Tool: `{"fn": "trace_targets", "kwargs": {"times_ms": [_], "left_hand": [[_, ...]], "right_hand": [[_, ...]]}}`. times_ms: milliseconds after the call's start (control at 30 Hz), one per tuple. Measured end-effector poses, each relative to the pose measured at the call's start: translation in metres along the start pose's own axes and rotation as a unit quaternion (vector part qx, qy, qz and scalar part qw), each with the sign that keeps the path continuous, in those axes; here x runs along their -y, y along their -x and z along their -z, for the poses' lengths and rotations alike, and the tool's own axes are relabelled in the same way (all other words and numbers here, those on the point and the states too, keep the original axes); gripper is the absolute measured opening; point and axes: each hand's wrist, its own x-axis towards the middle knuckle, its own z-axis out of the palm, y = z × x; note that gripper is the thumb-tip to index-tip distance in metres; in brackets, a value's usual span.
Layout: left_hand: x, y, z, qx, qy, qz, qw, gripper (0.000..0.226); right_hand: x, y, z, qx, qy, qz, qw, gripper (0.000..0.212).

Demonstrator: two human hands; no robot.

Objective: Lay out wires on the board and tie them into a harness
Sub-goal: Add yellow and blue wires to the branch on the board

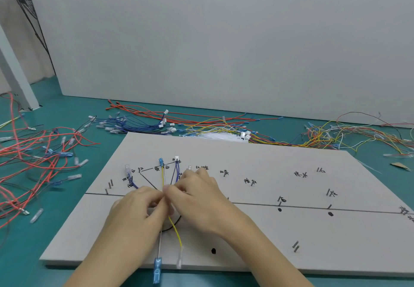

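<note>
Nearest the camera, a blue terminal (157,270) and a clear-sleeved terminal (179,257) hang over the front edge of the grey board (257,237), on a white wire and a yellow wire (175,233). Just behind, both hands meet at board centre: left hand (136,208) and right hand (197,199) w/ fingers curled, pinching the gathered wire bundle (165,193) between them where the strands cross. Above the hands, yellow, white and blue wires fan up to connectors by the pegs (110,184) and handwritten marks. Beyond the board, on the teal surface (74,201): loose red wires (33,152) at left, blue wires (134,124) behind, yellow/white tangle (336,134) at right. White wall panel (224,40) at back.
</note>
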Motion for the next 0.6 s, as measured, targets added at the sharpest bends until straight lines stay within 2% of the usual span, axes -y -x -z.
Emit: {"fn": "trace_targets", "kwargs": {"times_ms": [67,200,267,333,433,533,600], "left_hand": [[-0.005,0.003,-0.003,-0.009,-0.062,-0.015,0.998,0.022],[-0.009,0.007,-0.009,-0.01,-0.12,-0.023,0.992,0.014],[-0.009,0.009,-0.009,-0.013,-0.139,-0.027,0.99,0.036],[-0.01,0.012,-0.008,-0.023,-0.149,-0.048,0.987,0.041],[-0.012,0.015,-0.005,-0.013,-0.135,-0.045,0.99,0.027],[-0.006,0.012,-0.003,-0.01,-0.125,-0.029,0.992,0.028],[-0.003,0.009,-0.001,-0.013,-0.104,-0.018,0.994,0.02]], "right_hand": [[0.001,0.001,0.0,0.004,0.021,0.002,1.0,0.05],[0.001,0.003,0.004,0.038,0.055,0.019,0.998,0.039],[0.0,0.005,0.006,0.047,0.057,0.025,0.997,0.034],[-0.002,0.006,0.007,0.048,0.056,0.032,0.997,0.031],[-0.004,0.006,0.004,0.033,0.05,0.044,0.997,0.027],[-0.006,0.006,0.002,0.007,0.03,0.043,0.999,0.025],[-0.006,0.007,0.0,-0.012,0.012,0.037,0.999,0.025]]}}
